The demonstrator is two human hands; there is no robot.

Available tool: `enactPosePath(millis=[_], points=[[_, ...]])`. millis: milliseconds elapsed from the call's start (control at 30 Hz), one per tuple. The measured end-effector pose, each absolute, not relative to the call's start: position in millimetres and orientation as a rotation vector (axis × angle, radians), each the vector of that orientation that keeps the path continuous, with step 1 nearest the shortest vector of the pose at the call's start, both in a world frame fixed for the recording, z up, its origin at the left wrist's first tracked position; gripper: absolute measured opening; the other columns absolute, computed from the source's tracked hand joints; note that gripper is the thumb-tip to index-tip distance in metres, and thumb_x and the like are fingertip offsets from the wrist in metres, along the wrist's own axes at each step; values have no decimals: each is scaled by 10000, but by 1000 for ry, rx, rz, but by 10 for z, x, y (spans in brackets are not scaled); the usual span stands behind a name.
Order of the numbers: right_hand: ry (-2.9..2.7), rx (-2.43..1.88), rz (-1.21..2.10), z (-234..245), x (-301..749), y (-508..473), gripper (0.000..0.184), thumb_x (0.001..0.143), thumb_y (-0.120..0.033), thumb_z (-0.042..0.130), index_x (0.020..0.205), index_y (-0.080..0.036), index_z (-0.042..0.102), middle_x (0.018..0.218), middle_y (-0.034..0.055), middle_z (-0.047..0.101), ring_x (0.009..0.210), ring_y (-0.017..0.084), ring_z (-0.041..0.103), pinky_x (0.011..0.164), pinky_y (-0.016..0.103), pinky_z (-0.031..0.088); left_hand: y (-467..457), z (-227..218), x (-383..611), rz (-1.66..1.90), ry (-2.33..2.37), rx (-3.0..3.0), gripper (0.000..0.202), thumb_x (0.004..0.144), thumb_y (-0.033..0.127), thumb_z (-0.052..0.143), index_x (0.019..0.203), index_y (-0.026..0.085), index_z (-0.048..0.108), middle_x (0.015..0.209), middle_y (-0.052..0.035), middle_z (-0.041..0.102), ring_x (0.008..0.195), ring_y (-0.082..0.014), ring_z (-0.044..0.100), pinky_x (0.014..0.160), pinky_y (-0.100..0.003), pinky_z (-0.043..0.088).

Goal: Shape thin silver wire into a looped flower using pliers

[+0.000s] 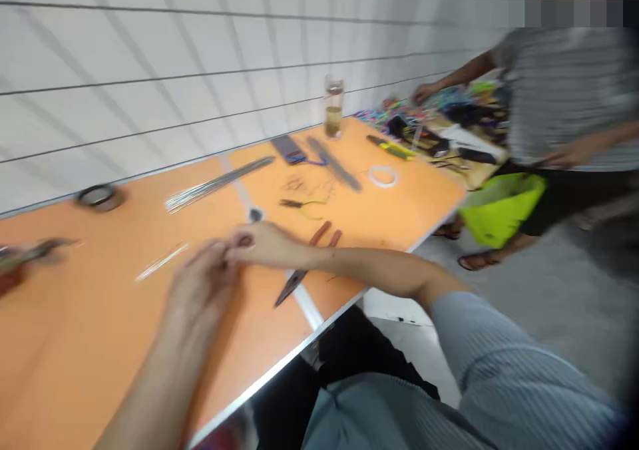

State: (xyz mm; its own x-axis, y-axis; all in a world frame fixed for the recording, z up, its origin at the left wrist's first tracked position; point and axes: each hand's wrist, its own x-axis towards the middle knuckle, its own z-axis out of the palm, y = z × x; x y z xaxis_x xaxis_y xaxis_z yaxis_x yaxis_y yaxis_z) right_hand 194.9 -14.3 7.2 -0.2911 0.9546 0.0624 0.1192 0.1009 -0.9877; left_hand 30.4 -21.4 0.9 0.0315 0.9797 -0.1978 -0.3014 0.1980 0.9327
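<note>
Over the orange table (110,343) my left hand (202,280) and my right hand (267,243) meet, fingertip to fingertip. Both hands look closed in a pinch; motion blur hides whatever is between the fingers. Just beyond my right hand lies a small dark piece (256,214) on a pale strip. Red-handled pliers (298,278) lie partly beneath my right forearm. A few thin shiny wires (162,261) rest beyond my left hand, and farther off is a bundle of silvery wires (214,185).
Small yellow-handled pliers (302,204), a white ring coil (383,176), a steel ruler-like strip (334,164), a yellow-black tool (389,147) and a glass bottle (334,107) stand or lie farther back. A dark roll (101,198) sits left. At right, another person (559,104) reaches over a cluttered table.
</note>
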Motion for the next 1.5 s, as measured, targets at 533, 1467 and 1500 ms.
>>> enactPosePath(millis=[533, 1467, 1500], points=[[-1706, -1162, 1260, 186, 2086, -97, 184, 851, -391, 703, 832, -209, 683, 769, -13, 646, 733, 160, 566, 700, 314, 433, -99, -12, 242, 1233, 981, 721, 325, 664, 282, 961, 877, 145, 758, 826, -48, 776, 607, -82, 632, 615, -228, 525], [-1923, -1155, 1266, 171, 2345, 89, 394, 1005, -306, 454, 1119, 25, 635, 902, -166, 637, 1110, 44, 613, 719, 176, 381, -103, -56, 241, 1279, 1072, 1729, 230, 878, -21, 540, 774, 162, 632, 731, 27, 702, 576, -95, 645, 479, -243, 423], [-1929, -1174, 1242, 163, 2348, 96, 426, 1004, -299, 463, 1225, 19, 641, 912, -167, 626, 1122, 38, 620, 741, 151, 383, -98, -63, 247, 1297, 1102, 1726, 248, 881, -26, 528, 760, 172, 614, 712, 38, 686, 555, -83, 626, 470, -231, 411]])
